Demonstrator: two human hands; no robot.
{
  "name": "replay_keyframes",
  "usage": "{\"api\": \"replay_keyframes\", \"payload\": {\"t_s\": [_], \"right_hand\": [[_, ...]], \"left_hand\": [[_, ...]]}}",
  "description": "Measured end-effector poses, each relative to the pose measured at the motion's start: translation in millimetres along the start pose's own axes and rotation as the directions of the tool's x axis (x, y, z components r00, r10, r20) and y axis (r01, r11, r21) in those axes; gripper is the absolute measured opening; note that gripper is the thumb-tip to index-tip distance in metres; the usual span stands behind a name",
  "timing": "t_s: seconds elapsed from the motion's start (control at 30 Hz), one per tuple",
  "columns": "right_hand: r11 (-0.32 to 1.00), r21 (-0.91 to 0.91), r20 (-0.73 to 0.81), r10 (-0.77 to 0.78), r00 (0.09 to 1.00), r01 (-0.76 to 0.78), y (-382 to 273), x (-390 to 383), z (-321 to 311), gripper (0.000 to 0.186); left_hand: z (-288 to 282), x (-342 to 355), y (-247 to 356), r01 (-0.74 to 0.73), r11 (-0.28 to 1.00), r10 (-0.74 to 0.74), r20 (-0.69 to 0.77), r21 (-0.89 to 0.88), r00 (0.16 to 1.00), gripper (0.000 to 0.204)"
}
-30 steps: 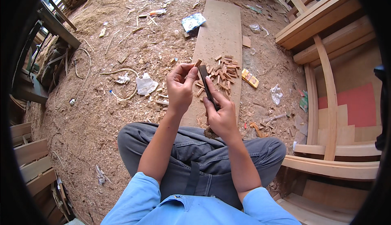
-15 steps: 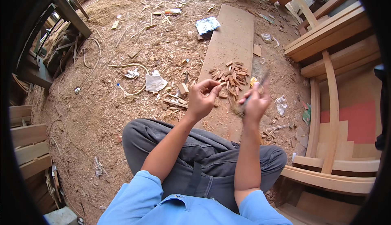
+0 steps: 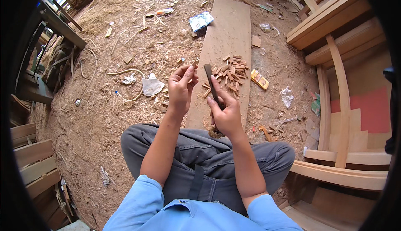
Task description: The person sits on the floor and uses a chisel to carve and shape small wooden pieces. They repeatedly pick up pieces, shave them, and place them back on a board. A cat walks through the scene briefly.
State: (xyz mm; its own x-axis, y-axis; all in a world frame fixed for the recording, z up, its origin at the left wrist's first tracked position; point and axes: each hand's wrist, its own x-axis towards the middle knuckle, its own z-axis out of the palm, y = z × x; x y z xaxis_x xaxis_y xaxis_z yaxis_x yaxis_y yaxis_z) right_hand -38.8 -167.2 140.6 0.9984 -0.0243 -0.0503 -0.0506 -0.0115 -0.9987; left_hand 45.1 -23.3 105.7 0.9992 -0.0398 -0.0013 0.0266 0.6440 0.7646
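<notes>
Left hand point(image 3: 180, 89) pinches a small wooden block point(image 3: 195, 63) between fingertips, just left of frame centre! Right hand point(image 3: 227, 113), fingers curled, grips a dark flat tool point(image 3: 211, 82) right of centre.

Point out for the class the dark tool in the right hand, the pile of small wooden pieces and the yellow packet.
Dark tool point(image 3: 209, 73): head view, on its bare upper length.
Pile of small wooden pieces point(image 3: 233, 71): head view, on pieces near its middle.
Yellow packet point(image 3: 259, 79): head view, middle of its upper face.
</notes>
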Motion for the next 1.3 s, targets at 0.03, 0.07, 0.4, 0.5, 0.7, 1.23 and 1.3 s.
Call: {"api": "replay_keyframes", "payload": {"t_s": [0.03, 0.07, 0.4, 0.5, 0.7, 1.23, 1.3], "right_hand": [[0.998, -0.05, -0.018, -0.026, 0.999, 0.026, -2.0, -0.8, 1.1, 0.055], [0.995, -0.092, -0.017, -0.045, 0.999, 0.043, -2.5, -1.7, 1.8, 0.054], [0.978, -0.169, -0.016, -0.127, 0.992, 0.122, 5.6, -1.0, 5.5, 0.053], [0.977, -0.196, -0.015, -0.09, 0.996, 0.086, 3.7, -1.6, 5.6, 0.054], [0.974, -0.171, -0.083, -0.164, 0.983, 0.148, 14.1, 0.9, 10.0, 0.053], [0.988, -0.11, -0.206, -0.133, 0.969, 0.113, 44.3, 9.5, 24.9, 0.051], [0.99, -0.13, -0.2, -0.086, 0.976, 0.061, 34.1, 13.5, 24.6, 0.052]], "left_hand": [[0.9, 0.4, -0.2, 0.007, 1.0, -0.007, -0.009, 0.013, 1.0, 0.013], [2.0, 0.0, -0.9, 0.006, 1.0, -0.006, -0.005, 0.015, 1.0, 0.013], [8.8, -3.6, -3.8, -0.049, 0.992, 0.048, 0.013, 0.113, 0.999, 0.013], [10.3, -2.6, -4.2, -0.075, 0.986, 0.073, 0.021, 0.15, 0.997, 0.013], [16.0, -2.8, -7.9, -0.15, 0.947, 0.147, 0.032, 0.285, 0.989, 0.012], [16.3, 5.6, -20.3, -0.178, 0.794, 0.206, 0.018, 0.581, 0.978, 0.021], [14.5, 4.6, -22.0, -0.178, 0.746, 0.218, 0.019, 0.642, 0.976, 0.02]]}}
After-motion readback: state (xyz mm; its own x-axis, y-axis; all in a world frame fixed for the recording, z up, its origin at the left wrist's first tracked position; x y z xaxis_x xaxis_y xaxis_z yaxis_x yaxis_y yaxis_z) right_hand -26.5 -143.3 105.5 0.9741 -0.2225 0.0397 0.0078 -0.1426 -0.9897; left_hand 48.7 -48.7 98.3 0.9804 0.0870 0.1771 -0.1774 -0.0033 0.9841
